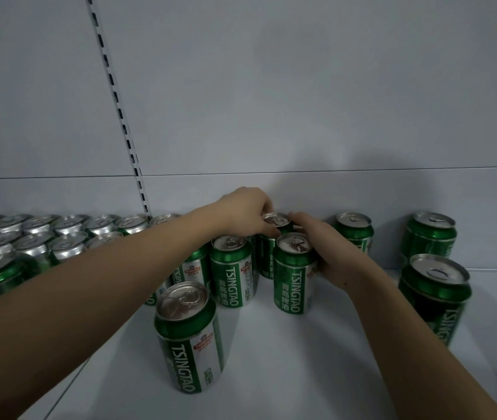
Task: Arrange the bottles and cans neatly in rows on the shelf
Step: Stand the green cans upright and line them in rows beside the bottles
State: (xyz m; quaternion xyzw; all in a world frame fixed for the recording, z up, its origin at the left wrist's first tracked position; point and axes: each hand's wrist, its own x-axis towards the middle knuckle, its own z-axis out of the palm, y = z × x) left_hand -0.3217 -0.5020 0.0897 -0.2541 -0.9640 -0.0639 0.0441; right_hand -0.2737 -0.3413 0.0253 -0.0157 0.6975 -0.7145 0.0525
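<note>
Your left hand (245, 209) reaches in from the lower left of the frame and pinches the rim of a rear can (276, 221) at centre, fingers curled over its silver lid. Your right hand (321, 244) comes in from the lower right and wraps the side of a front can (294, 277), thumb side near its top, the green "TSINGTAO" label facing you. The front can stands upright just before the rear can, the two close together between your hands.

Just left of the front can stands another upright can (232, 269), and nearer you, at lower centre, a lone can (188, 334) stands apart on the white shelf (271, 359). In the left of the frame, packed rows of cans (29, 237) show mostly their silver tops. To the right, single cans stand well apart: one (354, 230) against the back panel, one (430, 234) further right, and one (436, 298) nearer at the right edge.

Behind everything rises a pale grey back panel (301, 101), with a slotted upright strip (117, 110) running down the upper left.
</note>
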